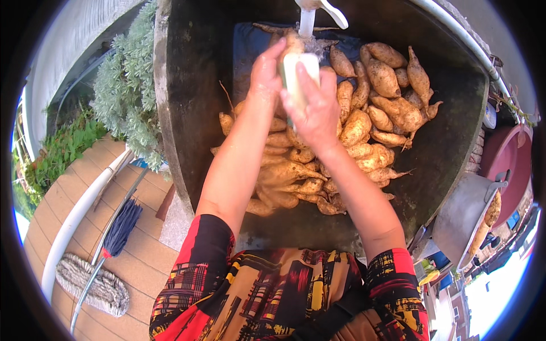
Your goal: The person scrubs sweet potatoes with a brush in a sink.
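Observation:
Under a running white tap (pixel 309 4) at the top of a dark basin, my left hand (pixel 265 73) is closed round a sweet potato (pixel 293 42), whose upper end shows in the water. My right hand (pixel 318 108) grips a white block-shaped scrubber (pixel 301 68) with a greenish edge, held against or just over that sweet potato. Motion blurs the scrubber, and its underside is hidden. Below and to the right of my hands lies a big heap of tan, soil-marked sweet potatoes (pixel 357 128), some in murky water.
High basin walls (pixel 187 113) enclose the heap, and a white pipe (pixel 455 28) runs along the far right rim. Outside on the right are a metal pot (pixel 463 213) and a reddish tub (pixel 515 159). A silvery shrub (pixel 128 85) and mops (pixel 122 227) stand at left.

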Demonstrator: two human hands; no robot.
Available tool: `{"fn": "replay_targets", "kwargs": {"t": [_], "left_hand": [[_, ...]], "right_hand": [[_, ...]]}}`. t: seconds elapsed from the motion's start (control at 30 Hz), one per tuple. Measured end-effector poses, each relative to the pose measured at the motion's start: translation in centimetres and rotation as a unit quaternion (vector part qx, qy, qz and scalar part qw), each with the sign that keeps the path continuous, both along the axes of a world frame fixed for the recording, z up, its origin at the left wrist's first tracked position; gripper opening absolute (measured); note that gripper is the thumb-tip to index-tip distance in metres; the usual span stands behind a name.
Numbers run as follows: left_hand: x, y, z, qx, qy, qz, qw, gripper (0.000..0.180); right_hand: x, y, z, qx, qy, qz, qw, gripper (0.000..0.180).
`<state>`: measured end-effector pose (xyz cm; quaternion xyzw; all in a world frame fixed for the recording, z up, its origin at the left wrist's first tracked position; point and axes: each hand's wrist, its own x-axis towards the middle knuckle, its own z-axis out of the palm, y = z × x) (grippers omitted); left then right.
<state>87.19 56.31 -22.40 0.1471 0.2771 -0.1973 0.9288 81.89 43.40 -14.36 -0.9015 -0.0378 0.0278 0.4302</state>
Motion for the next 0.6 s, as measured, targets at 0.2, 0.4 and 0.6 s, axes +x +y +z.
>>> {"fn": "replay_targets", "kwargs": {"t": [0.2,0.4,0.6], "left_hand": [[-1.3,-2.1,-0.4,0.118,0.011,0.016,0.993,0.033],[-0.3,-2.0,0.5,0.074,-0.022,0.058,0.995,0.029],[-0.4,0.0,-1.3,-0.053,-0.055,-0.071,0.994,0.03]], "right_hand": [[2.0,-0.4,-1.5,-0.017,-0.001,-0.088,0.996,0.053],[6.8,-1.1,-1.6,-0.018,0.037,-0.097,0.994,0.058],[-0.2,0.3,-0.7,-0.026,-0.093,0.016,0.995,0.057]]}}
